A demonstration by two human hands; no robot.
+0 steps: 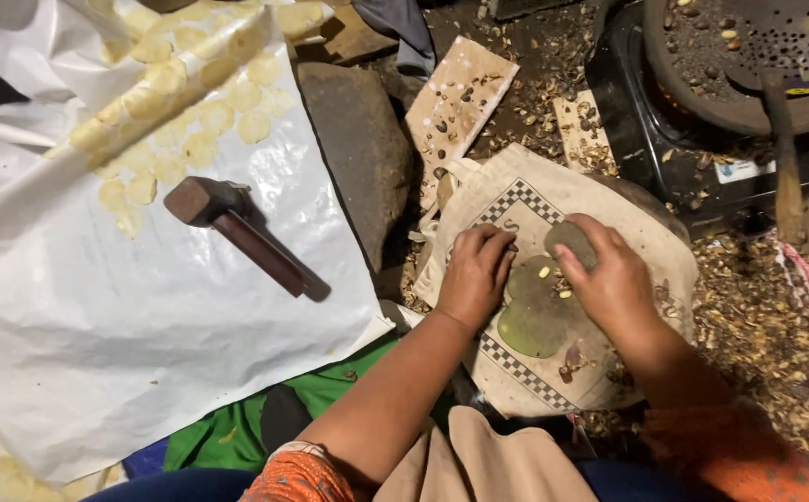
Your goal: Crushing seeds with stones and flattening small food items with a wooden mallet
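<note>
right hand grips a small grey stone right above the pale kernel on the cloth bag. left hand rests curled, empty, just left of the kernel, about as close.

I read this as rough home food workshop, floor level. Dirt ground littered with nut shells, blackened stove with roasting pan, wooden mallet, flattened chips drying on white sheet; dim, possibly outdoors.
</note>
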